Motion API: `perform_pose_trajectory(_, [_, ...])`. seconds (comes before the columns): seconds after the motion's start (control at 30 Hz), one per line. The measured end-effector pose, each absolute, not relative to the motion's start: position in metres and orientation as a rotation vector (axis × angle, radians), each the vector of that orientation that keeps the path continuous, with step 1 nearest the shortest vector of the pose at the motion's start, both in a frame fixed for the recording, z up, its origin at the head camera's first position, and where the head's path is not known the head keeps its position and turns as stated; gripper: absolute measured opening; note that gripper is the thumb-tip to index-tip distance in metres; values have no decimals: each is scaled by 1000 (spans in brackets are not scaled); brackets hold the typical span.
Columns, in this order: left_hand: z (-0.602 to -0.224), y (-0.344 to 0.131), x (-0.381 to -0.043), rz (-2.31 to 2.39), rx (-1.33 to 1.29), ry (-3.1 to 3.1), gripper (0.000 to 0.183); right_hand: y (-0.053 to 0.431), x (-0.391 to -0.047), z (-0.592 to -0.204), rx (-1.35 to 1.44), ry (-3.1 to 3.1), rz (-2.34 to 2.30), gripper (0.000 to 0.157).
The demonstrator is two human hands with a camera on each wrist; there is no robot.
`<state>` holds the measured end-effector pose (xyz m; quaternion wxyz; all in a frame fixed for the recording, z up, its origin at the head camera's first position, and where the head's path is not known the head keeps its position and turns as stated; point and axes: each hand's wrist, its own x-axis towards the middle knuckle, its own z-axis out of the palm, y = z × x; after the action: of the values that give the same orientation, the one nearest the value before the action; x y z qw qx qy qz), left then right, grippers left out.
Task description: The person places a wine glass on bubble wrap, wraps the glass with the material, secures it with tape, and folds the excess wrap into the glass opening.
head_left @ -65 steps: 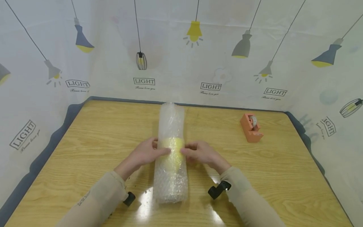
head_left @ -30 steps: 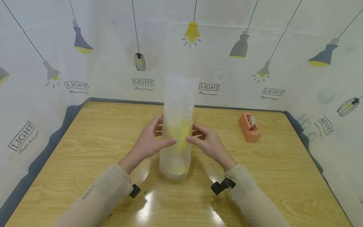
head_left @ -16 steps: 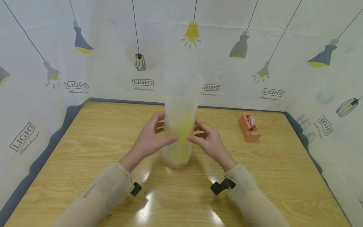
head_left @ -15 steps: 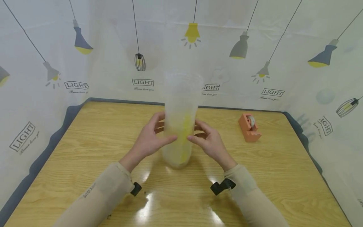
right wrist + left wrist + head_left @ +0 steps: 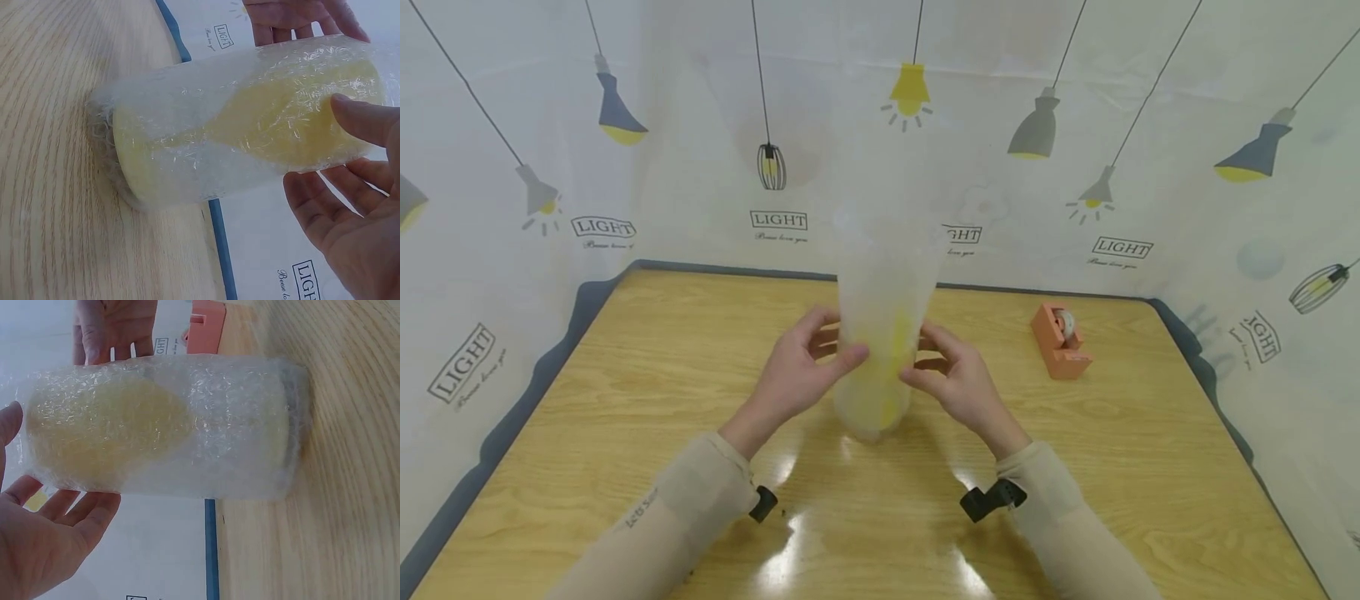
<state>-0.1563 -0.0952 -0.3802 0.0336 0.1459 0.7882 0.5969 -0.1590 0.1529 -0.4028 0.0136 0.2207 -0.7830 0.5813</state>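
A yellow wine glass (image 5: 281,119), rolled in clear bubble wrap (image 5: 883,283), stands upright on the table in the head view. Its bowl is uppermost; the thin stem and round foot show through the plastic in the right wrist view. My left hand (image 5: 797,362) grips the roll from the left, thumb across the front and fingers along the side. From the right, my right hand (image 5: 958,383) holds it at about the same height, thumb on the front. Above the bowl the wrap rises as a loose sleeve. The fingertips behind the roll are hidden.
An orange tape dispenser (image 5: 1060,342) with a roll of tape sits at the right back of the wooden table (image 5: 625,375). Behind the table hangs a pale cloth (image 5: 700,100) printed with lamps. Both wrists wear black straps with cameras.
The wrapped wine glass, lying flat 2.2 seconds ago, was stood upright between both hands. Since half a second ago, the wrap's top has spread wider and my left thumb has shifted up slightly.
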Motion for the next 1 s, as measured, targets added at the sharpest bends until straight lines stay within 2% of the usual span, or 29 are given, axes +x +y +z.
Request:
perform_pose_trajectory(0.5, [-390,-93,-150,1899,486,2442,38,151,-149,-409,693,-2431,1778,61])
perform_pose_trajectory(0.7, [-392,-94,-151,1912,507,2454,36,156,-151,-404,774,-2448,1792,61])
perform_pose_trajectory(1.0, [-390,-94,-150,1929,525,2445,36,155,-151,-387,718,-2556,1609,45])
